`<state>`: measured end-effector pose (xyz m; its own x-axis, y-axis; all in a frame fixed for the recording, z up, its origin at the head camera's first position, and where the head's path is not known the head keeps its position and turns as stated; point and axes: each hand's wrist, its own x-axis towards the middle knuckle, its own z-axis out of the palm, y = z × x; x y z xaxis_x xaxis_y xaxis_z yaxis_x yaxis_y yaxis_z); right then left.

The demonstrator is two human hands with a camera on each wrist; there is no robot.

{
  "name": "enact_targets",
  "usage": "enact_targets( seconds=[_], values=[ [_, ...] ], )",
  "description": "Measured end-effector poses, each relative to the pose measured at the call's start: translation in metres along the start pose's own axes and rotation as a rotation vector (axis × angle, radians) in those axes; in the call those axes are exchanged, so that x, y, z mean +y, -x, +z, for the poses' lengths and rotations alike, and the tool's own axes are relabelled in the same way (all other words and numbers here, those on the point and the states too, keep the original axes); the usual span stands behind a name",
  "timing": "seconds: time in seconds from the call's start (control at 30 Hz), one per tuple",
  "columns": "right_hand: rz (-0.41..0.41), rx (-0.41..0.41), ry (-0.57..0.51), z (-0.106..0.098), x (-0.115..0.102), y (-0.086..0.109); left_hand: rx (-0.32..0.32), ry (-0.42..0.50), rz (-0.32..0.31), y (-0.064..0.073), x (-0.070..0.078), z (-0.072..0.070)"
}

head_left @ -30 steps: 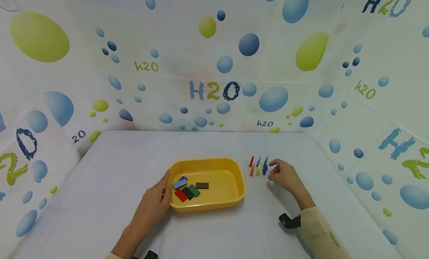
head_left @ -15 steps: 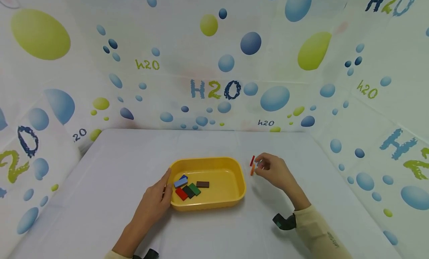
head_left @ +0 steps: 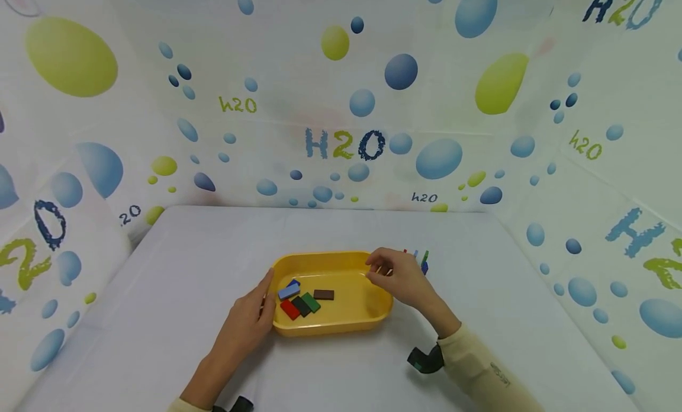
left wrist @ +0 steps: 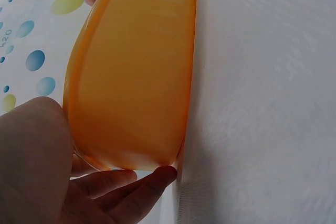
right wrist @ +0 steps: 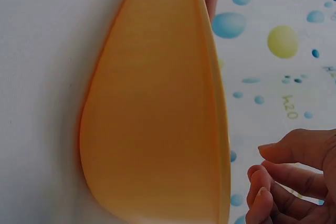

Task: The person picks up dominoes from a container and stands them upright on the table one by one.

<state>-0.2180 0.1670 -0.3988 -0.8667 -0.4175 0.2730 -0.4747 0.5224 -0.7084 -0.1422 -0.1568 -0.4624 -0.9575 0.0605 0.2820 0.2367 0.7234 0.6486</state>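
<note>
A yellow tray (head_left: 346, 329) stands on the white table in the head view. My left hand (head_left: 245, 317) holds it at its left end; in the left wrist view the fingers (left wrist: 142, 192) touch the outer end wall. Inside lie flat, domino-like tiles: a brown one (head_left: 323, 295), a green one (head_left: 311, 302), a black one (head_left: 301, 306), a red one (head_left: 290, 309), a light blue one (head_left: 289, 291) and a dark blue one. My right hand (head_left: 402, 279) hovers over the tray's right rim. Its fingers are loosely bent, with nothing visible between thumb and fingertips.
Right of the tray, thin tiles stand on edge, partly hidden behind my right hand. A green tile (head_left: 424, 257) and a dark blue tile (head_left: 424, 268) show there. Patterned sheets (head_left: 341, 92) with blue and lime spots enclose the table at the back and sides.
My right hand has moved left from the standing tiles to above the tray's right rim. The left hand, the tray and the tiles inside look unchanged.
</note>
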Motion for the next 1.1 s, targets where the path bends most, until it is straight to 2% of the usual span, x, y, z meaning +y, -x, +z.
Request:
enact_targets(
  seconds=[0.5, 0.8, 1.1],
  values=[
    [0.03, -0.07, -0.053, 0.028, -0.009, -0.019, -0.003, -0.007, 0.0, 0.0, 0.003, -0.002],
    [0.006, -0.162, -0.025, 0.048, -0.016, -0.034, 0.004, -0.02, 0.008, 0.0, 0.004, -0.004],
    [0.098, -0.237, 0.042, 0.069, -0.021, -0.045, 0.008, -0.017, 0.009, 0.0, 0.005, -0.003]
  ],
)
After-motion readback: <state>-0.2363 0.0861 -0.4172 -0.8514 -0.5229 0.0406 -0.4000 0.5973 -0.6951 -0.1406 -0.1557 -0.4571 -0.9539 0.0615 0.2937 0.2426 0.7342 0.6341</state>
